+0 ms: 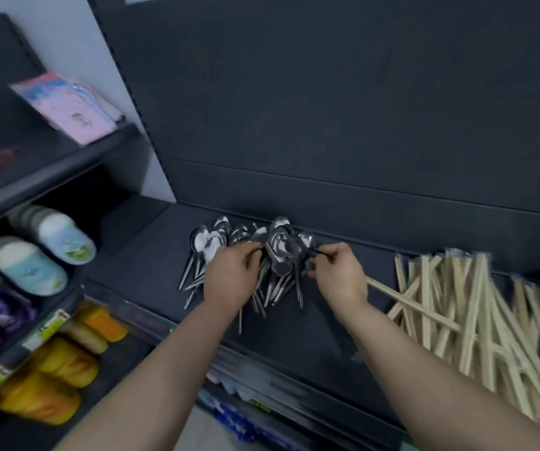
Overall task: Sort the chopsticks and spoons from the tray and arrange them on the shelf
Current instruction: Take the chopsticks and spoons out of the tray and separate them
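Keep left hand (232, 276) fingers curled on spoons (281, 247); with right hand (340, 275) pinching one handle, align bowls toward shelf (132, 255) back, clear of chopsticks (463, 307).

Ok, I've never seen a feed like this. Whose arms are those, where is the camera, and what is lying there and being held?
There is no machine here: a person works with two bare hands. The single picture comes from a wide-angle camera worn on their head, looking forward and down, which is why both forearms reach in from the bottom edge.

The left hand has its fingers curled on the metal spoons, which lie in a heap on the dark shelf. The right hand pinches the held chopsticks, pale wooden sticks that jut out to the right from its grip. Further right lies the chopstick heap, loosely crossed.

At the far left is another shelf unit with packaged goods, which are blurred. No tray is in view.
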`<action>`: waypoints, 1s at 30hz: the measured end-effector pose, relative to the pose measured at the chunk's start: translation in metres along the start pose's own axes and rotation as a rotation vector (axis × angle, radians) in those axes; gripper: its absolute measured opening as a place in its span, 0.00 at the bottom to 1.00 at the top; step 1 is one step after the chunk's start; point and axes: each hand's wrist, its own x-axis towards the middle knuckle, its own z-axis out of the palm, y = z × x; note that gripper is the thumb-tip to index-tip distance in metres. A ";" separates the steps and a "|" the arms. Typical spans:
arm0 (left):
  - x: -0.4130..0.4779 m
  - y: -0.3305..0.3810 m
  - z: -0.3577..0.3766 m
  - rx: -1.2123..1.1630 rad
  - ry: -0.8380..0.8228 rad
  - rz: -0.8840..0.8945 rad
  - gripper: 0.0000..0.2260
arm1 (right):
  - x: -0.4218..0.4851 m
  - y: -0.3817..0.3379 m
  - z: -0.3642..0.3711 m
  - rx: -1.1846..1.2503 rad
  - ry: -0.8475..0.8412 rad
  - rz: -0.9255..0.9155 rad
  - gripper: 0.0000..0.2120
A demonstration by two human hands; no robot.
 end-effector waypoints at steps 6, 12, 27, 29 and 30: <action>0.004 -0.021 0.003 0.400 -0.351 0.106 0.23 | -0.003 0.000 0.026 -0.360 -0.234 -0.065 0.02; 0.014 0.001 -0.003 0.481 -0.601 0.064 0.35 | -0.004 -0.011 0.010 -0.566 -0.264 -0.199 0.06; -0.023 0.214 0.079 -0.109 -0.376 0.407 0.15 | -0.042 0.054 -0.197 -1.045 0.130 -0.305 0.11; -0.043 0.257 0.095 -0.139 -0.416 0.451 0.14 | -0.052 0.071 -0.238 -1.044 0.181 -0.297 0.12; -0.053 0.279 0.103 -0.146 -0.436 0.473 0.14 | -0.057 0.081 -0.260 -1.041 0.203 -0.287 0.12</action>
